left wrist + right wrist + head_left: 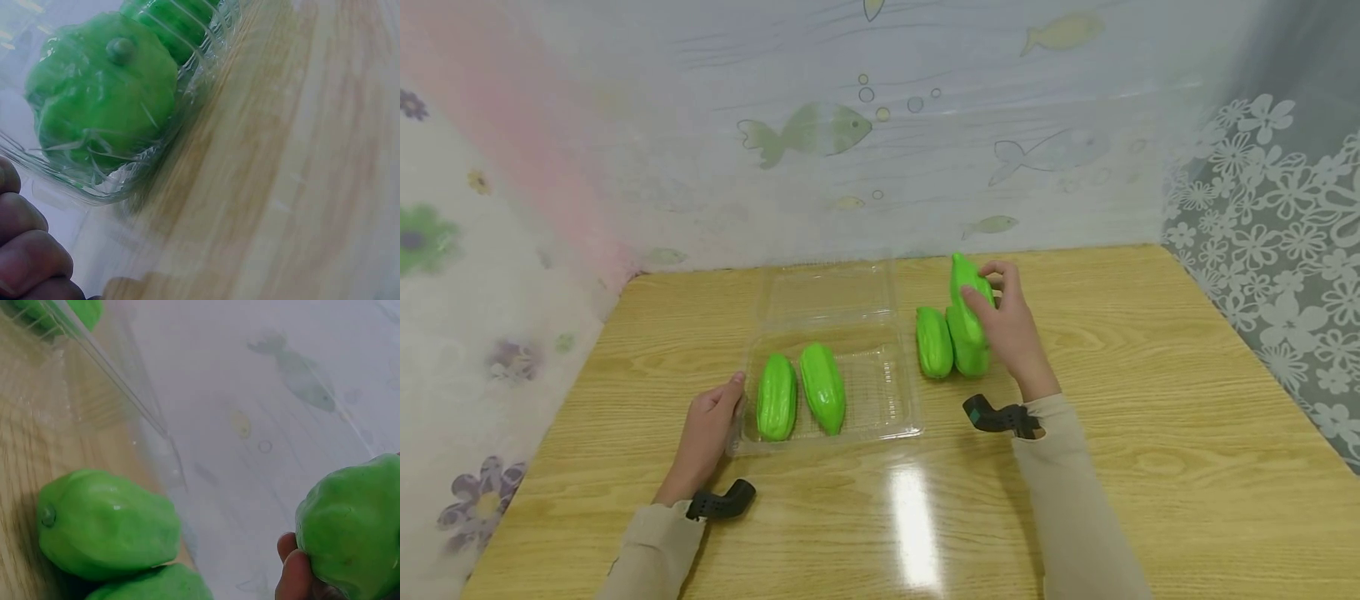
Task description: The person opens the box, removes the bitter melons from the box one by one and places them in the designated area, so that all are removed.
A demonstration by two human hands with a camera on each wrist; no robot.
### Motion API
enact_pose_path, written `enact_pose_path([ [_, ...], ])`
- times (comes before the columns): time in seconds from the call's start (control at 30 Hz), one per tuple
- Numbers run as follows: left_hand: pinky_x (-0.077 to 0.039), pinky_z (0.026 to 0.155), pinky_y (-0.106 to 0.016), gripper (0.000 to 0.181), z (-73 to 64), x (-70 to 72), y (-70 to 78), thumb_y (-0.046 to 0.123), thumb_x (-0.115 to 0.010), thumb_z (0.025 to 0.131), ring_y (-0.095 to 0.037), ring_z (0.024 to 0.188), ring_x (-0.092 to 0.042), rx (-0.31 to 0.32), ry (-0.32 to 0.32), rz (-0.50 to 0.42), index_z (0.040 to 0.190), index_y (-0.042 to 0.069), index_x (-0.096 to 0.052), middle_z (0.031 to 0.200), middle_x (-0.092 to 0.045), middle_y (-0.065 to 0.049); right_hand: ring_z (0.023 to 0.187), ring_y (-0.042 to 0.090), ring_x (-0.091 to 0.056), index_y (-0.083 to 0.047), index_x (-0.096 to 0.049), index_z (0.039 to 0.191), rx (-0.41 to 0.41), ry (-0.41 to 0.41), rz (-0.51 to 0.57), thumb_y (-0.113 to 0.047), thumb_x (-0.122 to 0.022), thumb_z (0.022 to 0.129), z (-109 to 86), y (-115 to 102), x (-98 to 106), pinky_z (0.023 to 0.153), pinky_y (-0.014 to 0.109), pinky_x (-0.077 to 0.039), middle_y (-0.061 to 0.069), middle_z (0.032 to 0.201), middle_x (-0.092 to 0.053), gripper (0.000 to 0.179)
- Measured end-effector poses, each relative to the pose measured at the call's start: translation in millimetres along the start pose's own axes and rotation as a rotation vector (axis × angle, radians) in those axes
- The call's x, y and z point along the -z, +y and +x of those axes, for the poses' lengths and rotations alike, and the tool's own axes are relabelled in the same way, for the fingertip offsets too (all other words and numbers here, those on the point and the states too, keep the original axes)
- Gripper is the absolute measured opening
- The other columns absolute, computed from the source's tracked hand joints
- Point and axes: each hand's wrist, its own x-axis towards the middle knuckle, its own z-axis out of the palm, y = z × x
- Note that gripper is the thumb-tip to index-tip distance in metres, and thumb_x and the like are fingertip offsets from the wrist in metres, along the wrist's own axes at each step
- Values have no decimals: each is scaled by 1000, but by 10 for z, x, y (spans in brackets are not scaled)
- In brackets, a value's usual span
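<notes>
My right hand (1011, 329) holds a glossy, ribbed green papaya (967, 296) between thumb and fingers. In the right wrist view the held papaya (353, 528) is at the lower right, with fingertips against its side. Below it, two similar papayas (934, 343) lie side by side on the table, one partly covered by the held one. My left hand (706, 421) grips the left edge of a clear plastic clamshell box (872, 396), thumb at its rim. Inside the box, a left papaya (777, 398) and a right papaya (823, 388) lie lengthwise. The left wrist view shows curled fingers (31, 250) beside the box corner.
The box's transparent lid (827, 296) lies folded back toward the wall. A wooden table (1150, 417) stands against a wall covering (925, 183) printed with fish. Both wrists wear black camera mounts (1000, 417).
</notes>
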Motion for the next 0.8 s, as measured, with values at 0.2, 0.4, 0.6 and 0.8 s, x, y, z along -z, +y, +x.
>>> enact_pose_path([
  [0.2,-28,39,-31,60,-9,10,13,54,-37,90,-17,41,-27,13,-11,-4,58,4,-38,48,-28,-4,111,29,-38,-20,-30,119,9,-1,-6,-50,-51,86,16,71,62,81,47,-35,13,129,-34,49],
  [0.4,-28,40,-31,60,-11,14,13,55,-37,89,-17,42,-27,20,-17,-6,58,3,-38,49,-28,-3,113,29,-35,-19,-29,120,-12,4,-2,-50,-51,86,30,162,132,83,48,-32,13,129,-32,51],
  [0.6,-28,40,-31,60,-10,14,18,55,-37,89,-17,41,-26,27,-15,-7,58,3,-38,49,-27,-3,110,31,-35,-17,-28,119,-24,-8,-11,-49,-50,87,44,245,165,78,45,-33,15,127,-30,51],
  [0.8,-28,39,-31,61,-12,14,20,55,-37,89,-16,41,-26,25,-14,-1,58,3,-37,48,-27,-3,109,33,-36,-16,-27,120,-56,-11,-16,-48,-49,88,51,318,185,79,47,-33,18,126,-30,50],
])
